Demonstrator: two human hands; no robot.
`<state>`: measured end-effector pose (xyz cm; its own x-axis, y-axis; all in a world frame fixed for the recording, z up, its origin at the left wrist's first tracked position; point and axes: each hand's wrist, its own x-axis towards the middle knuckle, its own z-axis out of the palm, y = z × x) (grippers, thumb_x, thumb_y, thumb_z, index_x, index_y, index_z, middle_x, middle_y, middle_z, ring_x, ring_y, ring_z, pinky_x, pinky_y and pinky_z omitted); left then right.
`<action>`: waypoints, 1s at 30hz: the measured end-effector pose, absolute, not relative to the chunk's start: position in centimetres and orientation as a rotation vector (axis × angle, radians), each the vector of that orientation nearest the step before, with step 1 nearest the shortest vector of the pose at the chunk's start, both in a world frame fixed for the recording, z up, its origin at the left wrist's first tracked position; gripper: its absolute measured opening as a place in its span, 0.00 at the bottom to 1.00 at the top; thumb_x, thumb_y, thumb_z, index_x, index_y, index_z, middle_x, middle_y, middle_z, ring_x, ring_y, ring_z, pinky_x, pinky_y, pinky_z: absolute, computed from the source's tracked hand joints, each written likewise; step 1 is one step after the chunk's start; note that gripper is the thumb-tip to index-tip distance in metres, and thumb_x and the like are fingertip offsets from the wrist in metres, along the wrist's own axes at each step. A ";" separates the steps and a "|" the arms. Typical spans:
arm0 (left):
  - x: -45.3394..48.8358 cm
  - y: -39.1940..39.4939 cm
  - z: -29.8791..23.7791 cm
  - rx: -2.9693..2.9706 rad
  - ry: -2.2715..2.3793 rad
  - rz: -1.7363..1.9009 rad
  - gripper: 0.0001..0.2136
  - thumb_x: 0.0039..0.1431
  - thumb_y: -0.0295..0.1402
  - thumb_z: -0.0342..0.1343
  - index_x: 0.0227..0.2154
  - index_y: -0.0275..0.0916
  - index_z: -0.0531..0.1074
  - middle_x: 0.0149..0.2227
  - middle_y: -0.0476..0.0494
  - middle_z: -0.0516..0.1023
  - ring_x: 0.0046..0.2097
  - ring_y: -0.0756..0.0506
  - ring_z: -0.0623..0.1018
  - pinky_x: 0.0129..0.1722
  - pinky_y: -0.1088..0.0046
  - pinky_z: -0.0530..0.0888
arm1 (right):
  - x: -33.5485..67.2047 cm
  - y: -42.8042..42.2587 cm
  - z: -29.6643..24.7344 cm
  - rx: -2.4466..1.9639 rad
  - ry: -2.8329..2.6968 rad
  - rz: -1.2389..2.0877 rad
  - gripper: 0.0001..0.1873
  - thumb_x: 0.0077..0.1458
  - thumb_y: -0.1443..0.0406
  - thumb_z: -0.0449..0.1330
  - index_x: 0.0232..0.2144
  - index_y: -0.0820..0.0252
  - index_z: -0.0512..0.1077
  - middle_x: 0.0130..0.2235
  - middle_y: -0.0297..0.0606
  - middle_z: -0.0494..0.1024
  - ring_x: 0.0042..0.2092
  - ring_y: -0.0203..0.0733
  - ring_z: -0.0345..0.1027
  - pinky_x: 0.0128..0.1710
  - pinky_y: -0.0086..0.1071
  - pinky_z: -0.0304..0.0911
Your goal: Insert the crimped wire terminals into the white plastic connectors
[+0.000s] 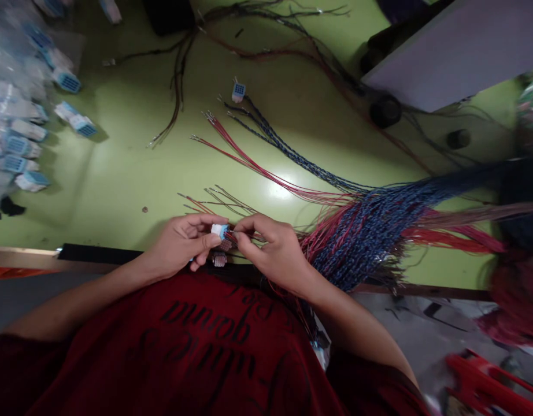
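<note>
Near the table's front edge, my left hand [186,242] pinches a small white and blue wire connector [219,231] between thumb and fingers. Right beside it, my right hand [270,245] has its thumb and forefinger closed on a thin wire [232,234] at the connector's blue face. Several wires run from that face under my right hand. Just below the held connector hangs another pale multi-hole connector [219,260]. Loose olive wires [232,197] with metal tips lie beyond my fingers. Farther off are red wires [249,162] and twisted blue-black wires [288,147].
A thick bundle of blue-black wires [370,231] covers the table's right side. More connectors [26,147] lie by a plastic bag at left, and one connector [238,91] stands mid-table. Dark wire harnesses [266,55] cross the back near a grey panel [461,52].
</note>
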<state>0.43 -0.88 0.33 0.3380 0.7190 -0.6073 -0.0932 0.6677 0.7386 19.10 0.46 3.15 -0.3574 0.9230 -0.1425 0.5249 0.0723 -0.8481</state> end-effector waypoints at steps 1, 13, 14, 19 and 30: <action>0.4 -0.9 0.3 0.674 1.108 0.586 0.16 0.51 0.33 0.62 0.43 0.33 0.72 0.15 0.58 0.67 0.13 0.57 0.64 0.11 0.83 0.60 | 19.1 0.5 3.1 -1.429 -1.926 1.217 0.06 0.54 0.69 0.56 0.27 0.59 0.71 0.26 0.32 0.75 0.28 0.32 0.66 0.31 0.27 0.62; 0.7 -0.7 0.7 0.690 1.156 0.563 0.18 0.47 0.31 0.63 0.43 0.32 0.75 0.15 0.57 0.68 0.14 0.56 0.64 0.11 0.83 0.64 | 19.1 0.4 2.5 -1.395 -2.076 1.127 0.06 0.56 0.69 0.54 0.29 0.61 0.71 0.27 0.34 0.75 0.28 0.33 0.66 0.30 0.28 0.61; 0.7 -0.7 0.8 0.685 1.157 0.575 0.17 0.47 0.30 0.63 0.42 0.32 0.75 0.15 0.57 0.69 0.14 0.56 0.64 0.11 0.83 0.64 | 19.2 0.4 2.6 -1.395 -2.042 1.169 0.06 0.56 0.69 0.55 0.30 0.61 0.71 0.27 0.34 0.75 0.28 0.32 0.66 0.30 0.27 0.61; 0.9 -0.1 1.4 0.696 1.144 0.595 0.15 0.48 0.29 0.62 0.41 0.34 0.75 0.17 0.57 0.69 0.15 0.57 0.64 0.11 0.84 0.64 | 19.3 0.4 2.7 -1.440 -1.988 1.198 0.06 0.56 0.68 0.54 0.28 0.60 0.70 0.26 0.33 0.75 0.27 0.31 0.65 0.29 0.27 0.61; 2.0 2.5 2.1 0.771 0.997 0.503 0.14 0.52 0.28 0.60 0.43 0.33 0.76 0.14 0.57 0.68 0.15 0.57 0.65 0.13 0.85 0.65 | 20.5 1.5 3.6 -1.458 -1.692 1.317 0.05 0.53 0.69 0.55 0.25 0.60 0.67 0.24 0.29 0.70 0.26 0.30 0.64 0.27 0.25 0.61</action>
<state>2.02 2.50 2.11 0.4662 0.6914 -0.5519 -0.0333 0.6372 0.7700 20.47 1.46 3.61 -0.2669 0.9450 -0.1892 0.4153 -0.0643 -0.9074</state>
